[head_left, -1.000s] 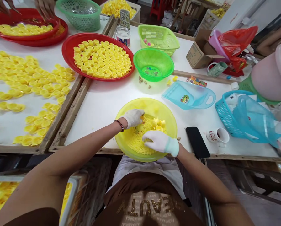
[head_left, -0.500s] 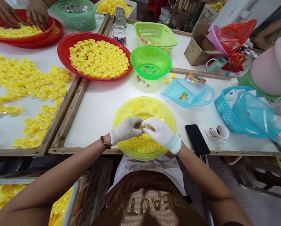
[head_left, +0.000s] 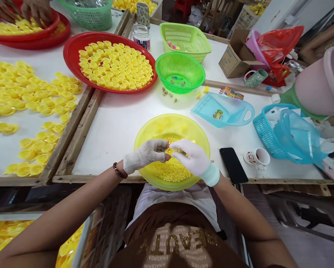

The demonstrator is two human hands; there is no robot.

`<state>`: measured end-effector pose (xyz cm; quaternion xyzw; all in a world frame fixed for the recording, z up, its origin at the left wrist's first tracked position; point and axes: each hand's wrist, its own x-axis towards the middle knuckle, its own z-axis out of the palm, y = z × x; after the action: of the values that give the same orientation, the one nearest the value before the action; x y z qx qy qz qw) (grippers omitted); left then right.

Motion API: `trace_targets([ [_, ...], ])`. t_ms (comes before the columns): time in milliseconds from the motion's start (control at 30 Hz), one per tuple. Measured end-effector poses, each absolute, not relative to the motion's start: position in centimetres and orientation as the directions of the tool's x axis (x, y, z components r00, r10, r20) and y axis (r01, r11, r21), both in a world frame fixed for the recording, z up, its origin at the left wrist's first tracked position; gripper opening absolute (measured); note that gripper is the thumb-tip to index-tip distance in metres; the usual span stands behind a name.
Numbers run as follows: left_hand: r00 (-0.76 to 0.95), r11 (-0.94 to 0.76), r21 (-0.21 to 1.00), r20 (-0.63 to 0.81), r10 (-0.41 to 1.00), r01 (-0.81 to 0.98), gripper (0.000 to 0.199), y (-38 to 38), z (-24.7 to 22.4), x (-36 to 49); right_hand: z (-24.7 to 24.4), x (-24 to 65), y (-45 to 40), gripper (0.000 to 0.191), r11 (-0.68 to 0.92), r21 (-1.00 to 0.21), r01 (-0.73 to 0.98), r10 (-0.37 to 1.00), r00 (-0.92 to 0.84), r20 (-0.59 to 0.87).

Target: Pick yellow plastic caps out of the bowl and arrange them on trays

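Note:
Over the yellow bowl [head_left: 144, 130], my two gloved hands meet at a small yellow plastic piece [head_left: 170, 151]. My left hand [head_left: 147, 153], in a white knit glove with bare fingertips, pinches it from the left. From the other side my right hand [head_left: 191, 156], in a white glove with a mint cuff, has its fingers closed on it; more yellow shows under the curled fingers. Many small yellow pellet-like pieces [head_left: 171, 171] lie in the bowl beneath. The exact shape of the held piece is partly hidden by the fingers.
Yellow cup-shaped pieces [head_left: 115, 67] fill a red tray [head_left: 69, 56]; more lie spread at left. A green bowl [head_left: 180, 70], blue scoop [head_left: 220, 111], black phone [head_left: 233, 165] and mug [head_left: 256, 158] surround the yellow bowl. Another person's hands [head_left: 35, 11] work at upper left.
My left hand has shifted slightly left and its fingers have loosened a little, showing more of the yellow piece. My right hand has turned slightly. The view has shifted a little.

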<state>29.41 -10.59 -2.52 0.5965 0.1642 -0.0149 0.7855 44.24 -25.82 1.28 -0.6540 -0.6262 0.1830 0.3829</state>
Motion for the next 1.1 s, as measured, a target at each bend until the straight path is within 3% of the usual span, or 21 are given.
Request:
trace_targets([
  [100,0.954,0.252,0.946,-0.250,0.166,0.204,0.035,-10.6,-2.5,29.5,1.1,44.0,-25.3,0.025,0.100,-0.683,0.724,0.962,0.104,0.251],
  [233,0.952,0.204,0.955,-0.253,0.175,0.216,0.033,-10.3,-2.2,29.3,1.3,44.6,-26.2,0.023,0.046,-0.693,0.719,0.948,0.188,0.258],
  [367,0.921,0.267,0.930,-0.317,0.228,0.254,0.034,-10.2,-2.1,29.1,1.3,45.5,-27.7,0.021,-0.009,-0.708,0.706,0.946,0.236,0.223],
  [567,0.875,0.211,0.949,-0.300,0.381,0.234,0.036,-10.7,-2.3,29.5,0.1,45.2,-28.4,0.022,0.014,-0.597,0.802,1.000,-0.022,-0.006],
  [633,0.856,0.234,0.943,-0.316,0.409,0.236,0.039,-10.7,-2.3,29.5,-0.1,44.6,-28.1,0.020,-0.027,-0.598,0.801,0.999,0.038,0.006],
  [700,0.844,0.256,0.938,-0.326,0.426,0.233,0.041,-10.7,-2.4,29.5,-0.1,44.1,-27.5,0.015,-0.124,-0.646,0.753,0.975,0.214,0.064],
  [800,0.867,0.216,0.950,-0.295,0.402,0.224,0.039,-10.7,-2.6,29.3,0.1,43.5,-26.0,0.021,-0.236,-0.704,0.670,0.929,0.369,0.040],
  [933,0.898,0.051,0.967,-0.251,0.363,0.250,0.037,-10.8,-3.0,29.3,0.7,43.9,-24.5,0.019,-0.243,-0.745,0.621,0.962,0.250,-0.105],
  [1100,0.875,0.057,0.963,-0.265,0.405,0.265,0.035,-10.9,-3.0,29.5,1.1,45.4,-25.8,0.019,-0.235,-0.766,0.598,0.959,0.271,-0.083],
])
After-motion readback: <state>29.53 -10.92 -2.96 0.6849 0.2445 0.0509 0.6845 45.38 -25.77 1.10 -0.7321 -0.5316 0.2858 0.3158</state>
